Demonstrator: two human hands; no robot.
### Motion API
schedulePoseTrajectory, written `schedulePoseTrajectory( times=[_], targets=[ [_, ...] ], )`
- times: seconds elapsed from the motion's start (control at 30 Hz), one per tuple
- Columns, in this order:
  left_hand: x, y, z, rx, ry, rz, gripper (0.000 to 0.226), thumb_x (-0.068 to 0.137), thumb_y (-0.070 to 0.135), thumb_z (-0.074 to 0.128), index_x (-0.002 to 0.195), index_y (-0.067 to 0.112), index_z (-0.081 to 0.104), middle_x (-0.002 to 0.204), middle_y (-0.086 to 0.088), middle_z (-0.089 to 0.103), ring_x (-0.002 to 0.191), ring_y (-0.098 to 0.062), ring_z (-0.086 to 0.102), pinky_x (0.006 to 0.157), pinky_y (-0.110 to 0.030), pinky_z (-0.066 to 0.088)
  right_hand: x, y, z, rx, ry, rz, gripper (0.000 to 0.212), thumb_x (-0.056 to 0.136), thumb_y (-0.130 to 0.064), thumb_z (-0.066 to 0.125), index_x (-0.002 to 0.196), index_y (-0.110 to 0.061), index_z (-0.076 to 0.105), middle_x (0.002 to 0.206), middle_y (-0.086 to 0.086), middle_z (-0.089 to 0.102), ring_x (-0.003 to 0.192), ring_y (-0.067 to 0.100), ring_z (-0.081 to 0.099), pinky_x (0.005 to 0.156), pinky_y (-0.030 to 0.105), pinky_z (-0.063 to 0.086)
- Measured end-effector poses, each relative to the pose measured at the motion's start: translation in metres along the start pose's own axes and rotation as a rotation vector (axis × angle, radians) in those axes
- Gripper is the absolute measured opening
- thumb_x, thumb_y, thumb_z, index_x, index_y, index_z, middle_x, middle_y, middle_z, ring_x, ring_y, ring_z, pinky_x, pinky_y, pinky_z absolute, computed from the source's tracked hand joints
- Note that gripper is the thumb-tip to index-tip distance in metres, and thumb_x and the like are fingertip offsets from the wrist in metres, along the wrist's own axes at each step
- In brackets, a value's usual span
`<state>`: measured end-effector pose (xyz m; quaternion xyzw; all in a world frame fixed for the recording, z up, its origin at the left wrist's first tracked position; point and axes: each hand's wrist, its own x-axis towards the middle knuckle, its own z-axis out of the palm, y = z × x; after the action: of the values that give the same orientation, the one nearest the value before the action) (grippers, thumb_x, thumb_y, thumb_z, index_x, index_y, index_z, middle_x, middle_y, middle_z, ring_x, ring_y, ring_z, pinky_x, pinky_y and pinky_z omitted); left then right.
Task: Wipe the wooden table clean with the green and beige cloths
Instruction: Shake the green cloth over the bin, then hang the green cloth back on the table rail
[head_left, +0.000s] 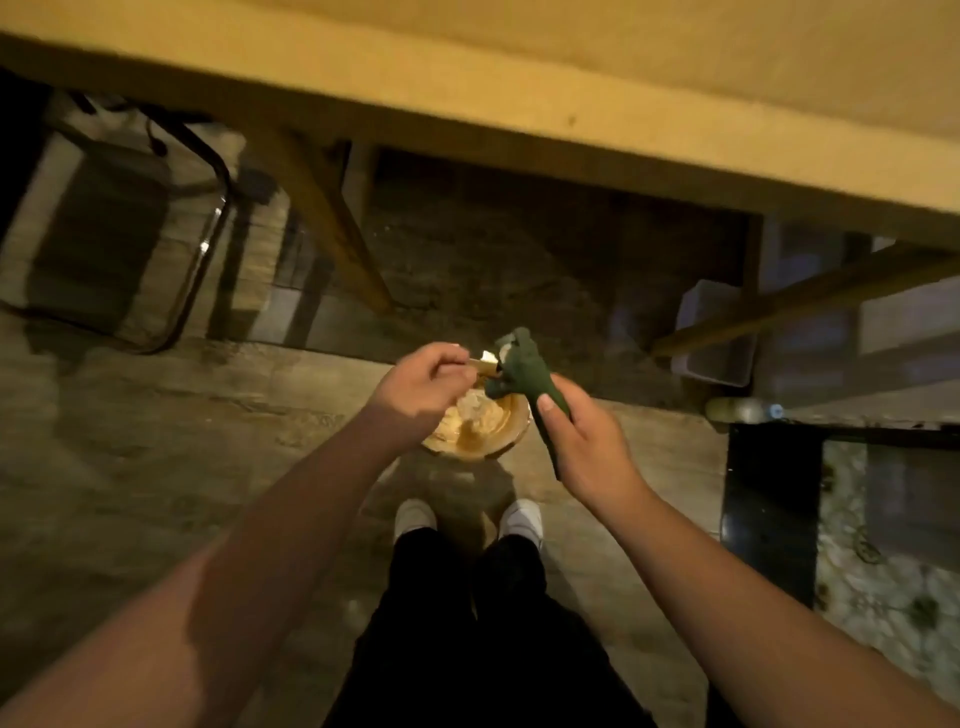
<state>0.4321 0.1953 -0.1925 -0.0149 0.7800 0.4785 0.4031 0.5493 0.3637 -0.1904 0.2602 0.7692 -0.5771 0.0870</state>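
From my remote seat I see the left hand (421, 392) with its fingers curled shut, pinching a small pale scrap, perhaps the beige cloth (485, 362), though it is too small to tell. Below it on the floor sits a round bowl (475, 426) holding sudsy tan liquid. To the right, the green cloth (522, 374) is twisted into a dark, rope-like wad, its long axis running from near right up to far left, its bunched end almost touching the pale scrap. My right hand (587, 441) has its fingers wrapped tight around the cloth's lower part, thumb pressed along it. The wooden surface (519, 98) spans the far side, well apart from both cloths.
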Motion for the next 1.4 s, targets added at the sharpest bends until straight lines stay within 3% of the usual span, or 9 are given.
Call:
schedulePoseTrajectory(
  times=[0.1,0.27,0.43,0.57,0.67,0.97,1.17,1.3,1.4],
  targets=[
    [-0.033,0.072,-0.023,0.16,-0.092,0.144,0.026,0.099,0.042,0.056,0.12,0.028,0.064,0.109,0.011,0.067,0.102,-0.003,0.062,0.08,-0.022,0.048,-0.031,-0.049,-0.017,-0.108,-0.05,-0.176,0.038,0.098,-0.026,0.051,0.126,-0.052,0.047,0.113,-0.044,0.055,0.107,-0.019,0.052,0.086,0.002,0.037],
    [-0.081,0.15,-0.036,0.163,-0.233,-0.1,0.058,0.094,0.064,0.051,0.132,0.02,0.058,0.118,-0.001,0.062,0.111,-0.022,0.061,0.08,-0.034,0.05,-0.073,-0.111,-0.039,-0.241,-0.075,-0.373,0.047,0.093,-0.026,0.052,0.139,-0.032,0.048,0.137,-0.018,0.049,0.132,-0.001,0.042,0.11,0.016,0.031],
    [-0.115,0.165,-0.032,0.33,-0.479,-0.33,0.054,0.088,0.069,0.053,0.116,0.026,0.071,0.097,-0.003,0.069,0.082,-0.015,0.058,0.063,-0.027,0.046,-0.098,-0.147,-0.055,-0.487,-0.15,-0.477,0.036,0.098,-0.019,0.053,0.132,-0.027,0.059,0.136,-0.005,0.061,0.134,0.015,0.047,0.113,0.047,0.036],
    [-0.137,0.15,-0.042,0.265,-0.502,-0.481,0.062,0.09,0.073,0.042,0.115,0.025,0.071,0.109,-0.005,0.074,0.101,-0.021,0.062,0.083,-0.039,0.044,-0.117,-0.16,-0.063,-0.542,-0.154,-0.596,0.04,0.098,-0.021,0.049,0.137,-0.025,0.056,0.141,-0.003,0.057,0.139,0.019,0.042,0.113,0.045,0.03],
    [-0.158,0.142,-0.05,0.221,-0.582,-0.486,0.049,0.091,0.055,0.049,0.115,0.019,0.07,0.106,-0.006,0.076,0.093,-0.017,0.065,0.079,-0.038,0.045,-0.127,-0.168,-0.068,-0.612,-0.157,-0.734,0.04,0.095,-0.018,0.052,0.135,-0.023,0.056,0.142,0.002,0.057,0.139,0.026,0.043,0.111,0.048,0.031],
    [-0.199,0.192,-0.07,0.349,-0.036,0.184,0.007,0.096,0.017,0.064,0.103,0.018,0.068,0.099,-0.003,0.07,0.092,-0.017,0.066,0.084,-0.036,0.053,-0.122,-0.179,-0.082,-0.807,-0.113,-1.04,0.041,0.09,-0.023,0.061,0.131,-0.018,0.062,0.147,0.014,0.05,0.136,0.037,0.044,0.107,0.051,0.036],
    [-0.228,0.215,-0.088,0.332,0.128,0.397,0.012,0.097,0.023,0.062,0.098,0.034,0.065,0.098,0.008,0.069,0.096,-0.011,0.065,0.081,-0.031,0.054,-0.119,-0.205,-0.075,-0.597,-0.088,-0.855,0.047,0.093,-0.037,0.062,0.136,-0.019,0.058,0.154,0.008,0.039,0.14,0.017,0.034,0.112,0.038,0.034],
    [-0.237,0.218,-0.107,0.179,0.147,0.392,0.008,0.097,0.022,0.063,0.103,0.026,0.066,0.102,-0.004,0.071,0.1,-0.02,0.067,0.09,-0.042,0.057,-0.116,-0.256,-0.046,-0.355,0.019,-0.614,0.057,0.082,-0.063,0.056,0.124,-0.025,0.06,0.115,-0.01,0.062,0.106,0.004,0.055,0.088,0.03,0.053],
    [-0.236,0.219,-0.129,0.106,0.157,0.408,0.015,0.096,0.018,0.066,0.108,0.011,0.064,0.104,-0.018,0.07,0.103,-0.035,0.066,0.095,-0.057,0.053,-0.107,-0.297,-0.012,-0.401,0.079,-0.584,0.04,0.082,-0.054,0.068,0.11,-0.026,0.058,0.091,-0.015,0.06,0.083,0.006,0.059,0.068,0.027,0.052]
  ],
)
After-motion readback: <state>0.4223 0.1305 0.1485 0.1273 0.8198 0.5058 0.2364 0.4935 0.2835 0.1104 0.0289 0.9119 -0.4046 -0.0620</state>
